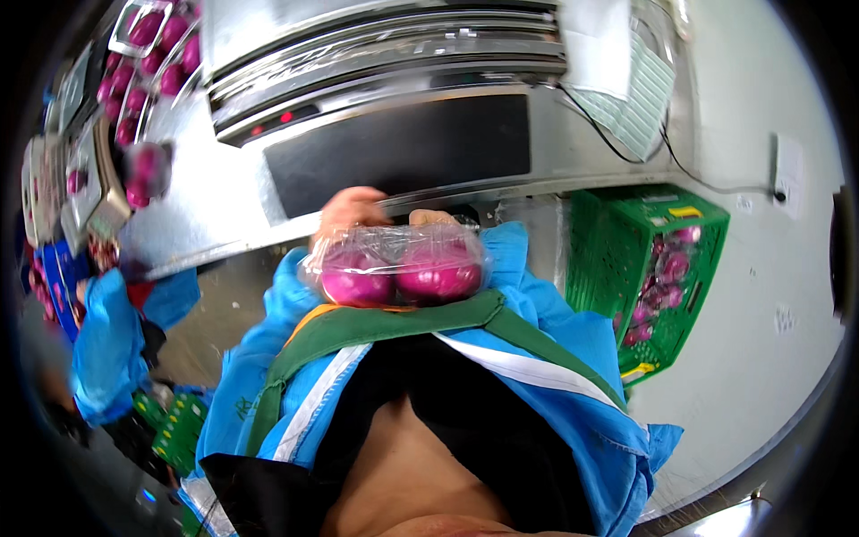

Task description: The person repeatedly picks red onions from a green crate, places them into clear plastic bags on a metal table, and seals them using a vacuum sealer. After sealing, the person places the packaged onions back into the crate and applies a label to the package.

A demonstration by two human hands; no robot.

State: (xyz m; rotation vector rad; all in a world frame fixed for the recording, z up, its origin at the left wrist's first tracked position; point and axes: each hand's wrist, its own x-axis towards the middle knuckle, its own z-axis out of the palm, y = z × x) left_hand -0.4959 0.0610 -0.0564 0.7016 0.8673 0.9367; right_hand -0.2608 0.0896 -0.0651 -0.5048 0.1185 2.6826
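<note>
Blue fabric makes up the one jacket (559,394) nearest the camera, crossed by one green apron (385,329) at the chest. Just beyond it is one clear, film-wrapped plastic pack (398,234) with two round, glossy magenta vegetables (358,279) side by side inside, raised in front of the chest. Two bare hands are at its far side: the left hand (352,209), blurred, has its fingers bent and partly closed on the pack's far left edge; the right hand (431,217) is mostly hidden behind it, so I cannot tell how far it is closed. Past the hands, one flat black rectangular panel (403,148) fronts one long silver metal machine (385,67) showing two red lights. To the right is one green perforated plastic crate (604,259), with several magenta-filled packs in it, too overlapped to count. To the left, one similar pack (146,174) lies on the steel worktop (201,192), near one co-worker's blue sleeve (107,349). Farther off are one blue crate (61,277), many magenta-filled packs (152,67) clustered at the upper left, and, at the upper right, one white sheet (598,45) over one pale green ridged sheet (640,98).
</note>
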